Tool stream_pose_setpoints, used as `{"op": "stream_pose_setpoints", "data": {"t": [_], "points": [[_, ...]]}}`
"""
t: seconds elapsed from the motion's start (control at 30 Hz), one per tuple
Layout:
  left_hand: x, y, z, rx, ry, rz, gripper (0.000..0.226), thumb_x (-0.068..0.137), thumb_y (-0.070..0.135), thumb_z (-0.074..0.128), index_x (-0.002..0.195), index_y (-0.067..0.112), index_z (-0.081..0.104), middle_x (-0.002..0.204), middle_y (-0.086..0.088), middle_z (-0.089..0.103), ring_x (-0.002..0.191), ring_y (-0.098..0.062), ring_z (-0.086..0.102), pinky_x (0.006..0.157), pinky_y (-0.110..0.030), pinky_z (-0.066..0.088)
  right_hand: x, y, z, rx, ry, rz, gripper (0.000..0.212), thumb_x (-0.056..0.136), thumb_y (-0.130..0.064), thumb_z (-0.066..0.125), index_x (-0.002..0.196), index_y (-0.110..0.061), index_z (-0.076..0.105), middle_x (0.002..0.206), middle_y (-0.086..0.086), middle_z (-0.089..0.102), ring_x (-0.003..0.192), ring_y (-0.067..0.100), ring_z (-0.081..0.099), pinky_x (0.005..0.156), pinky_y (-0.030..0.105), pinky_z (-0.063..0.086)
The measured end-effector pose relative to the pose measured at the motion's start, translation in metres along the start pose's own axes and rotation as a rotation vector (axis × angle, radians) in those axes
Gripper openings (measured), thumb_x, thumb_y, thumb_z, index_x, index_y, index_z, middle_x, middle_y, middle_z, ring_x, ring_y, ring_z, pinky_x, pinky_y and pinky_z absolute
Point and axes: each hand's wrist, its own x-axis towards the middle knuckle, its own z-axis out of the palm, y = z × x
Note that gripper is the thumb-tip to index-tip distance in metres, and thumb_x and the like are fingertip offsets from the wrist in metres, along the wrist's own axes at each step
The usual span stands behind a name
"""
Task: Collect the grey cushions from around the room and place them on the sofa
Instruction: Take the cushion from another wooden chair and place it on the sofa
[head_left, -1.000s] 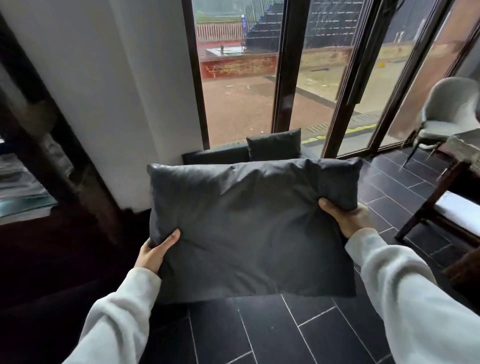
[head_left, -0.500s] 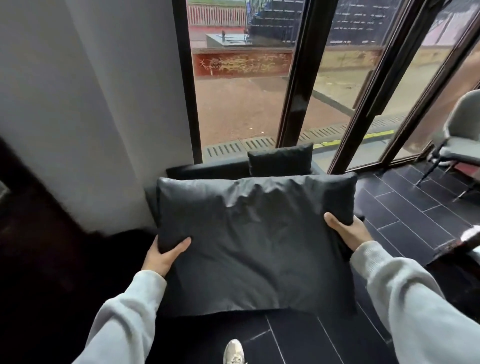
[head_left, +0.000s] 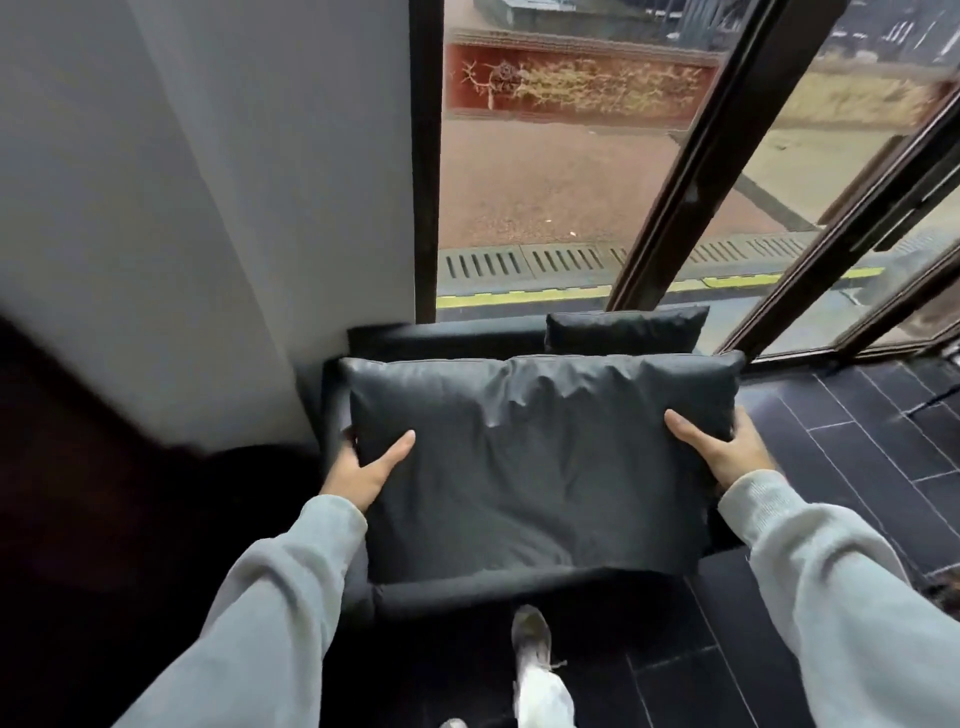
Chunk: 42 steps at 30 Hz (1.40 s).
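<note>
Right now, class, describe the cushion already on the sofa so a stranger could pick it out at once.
Find the tall window, then the dark sofa below it. The smaller grey cushion stands against the sofa's back, on the right. Unlike the larger cushion in front, no hand holds it.
</note>
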Motion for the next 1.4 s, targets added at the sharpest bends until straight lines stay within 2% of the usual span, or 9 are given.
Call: {"op": "stream_pose_setpoints", "data": {"t": [0.17,0.27,0.5,0.63,0.83,1.07,1.2,1.27,1.4], "points": [[0.067,-0.007,0.003,-0.003,0.137,-0.210,0.131,0.046,0.087,0.071,0.149,0.010,0.048,0.149,-0.002,0.054,0.139,-0.023,0.049,0.119,-0.038,0.035,0.077,0.007,0.063,-0.032,-0.090,0.014,0.058,0.058,-0.038,0.100,0.105,-0.029,0.068,0.107,-0.009,0.076,0.097,0.006,0.072,0.090,0.030,0.057],[0.127,-0.010,0.006,0.023,0.183,-0.315,0.136,0.045,0.091,0.068,0.148,0.005,0.048,0.151,-0.007,0.053,0.137,-0.028,0.051,0.118,-0.044,0.038,0.144,0.024,0.095,-0.066,-0.154,0.063,0.048,0.067,-0.019,0.097,0.104,-0.026,0.068,0.103,-0.009,0.074,0.080,-0.006,0.072,0.067,0.009,0.054],[0.275,-0.020,0.035,-0.034,0.295,-0.381,0.134,0.047,0.083,0.078,0.160,0.032,0.026,0.159,0.006,0.043,0.142,-0.025,0.047,0.115,-0.050,0.041,0.297,0.069,0.187,-0.073,-0.289,0.254,0.080,0.044,-0.051,0.101,0.113,-0.027,0.070,0.113,-0.002,0.077,0.107,0.019,0.072,0.101,0.041,0.055],[0.346,-0.045,0.046,-0.022,0.370,-0.389,0.122,0.054,0.081,0.072,0.158,0.037,0.028,0.159,0.009,0.042,0.144,-0.023,0.044,0.115,-0.051,0.040,0.369,0.098,0.240,0.000,-0.295,0.444,0.091,0.032,-0.085,0.086,0.106,-0.036,0.068,0.116,-0.012,0.069,0.109,0.014,0.066,0.085,0.037,0.054],[0.420,-0.095,0.045,0.069,0.395,-0.496,0.122,0.067,0.079,0.072,0.162,0.036,0.010,0.167,0.009,0.024,0.140,-0.020,0.041,0.104,-0.057,0.047,0.431,0.138,0.294,0.057,-0.382,0.427,0.057,0.058,-0.067,0.083,0.109,-0.053,0.062,0.129,-0.020,0.062,0.119,0.010,0.061,0.090,0.046,0.057],[0.464,-0.111,0.054,0.085,0.495,-0.480,0.093,0.083,0.069,0.068,0.158,0.034,0.026,0.152,0.007,0.041,0.130,-0.024,0.049,0.086,-0.049,0.057,0.460,0.152,0.332,0.106,-0.263,0.389,0.074,0.072,-0.062,0.081,0.137,-0.042,0.050,0.116,-0.025,0.061,0.102,0.001,0.064,0.058,0.024,0.059],[0.461,-0.107,0.056,0.439,0.452,-0.516,0.095,0.087,0.080,0.044,0.161,0.023,0.024,0.162,-0.012,0.038,0.145,-0.038,0.038,0.118,-0.049,0.033,0.463,0.154,0.344,0.095,-0.211,0.460,0.086,0.089,-0.052,0.075,0.159,-0.032,0.031,0.133,-0.015,0.056,0.128,0.018,0.056,0.090,0.041,0.056],[0.454,-0.097,0.064,0.538,0.419,-0.554,0.095,0.094,0.075,0.036,0.163,0.014,0.017,0.164,-0.019,0.033,0.149,-0.039,0.031,0.121,-0.046,0.024,0.459,0.151,0.342,0.009,-0.211,0.461,0.093,0.091,-0.054,0.071,0.164,-0.028,0.020,0.155,-0.004,0.046,0.143,0.025,0.046,0.114,0.052,0.044],[0.433,-0.065,0.085,0.713,0.243,-0.529,0.109,0.094,0.073,0.044,0.162,0.003,-0.004,0.170,-0.021,0.015,0.154,-0.039,0.019,0.123,-0.046,0.016,0.432,0.119,0.338,-0.248,-0.277,0.359,0.095,0.096,-0.053,0.064,0.166,-0.015,0.011,0.168,0.010,0.032,0.153,0.033,0.034,0.125,0.046,0.027]]}}
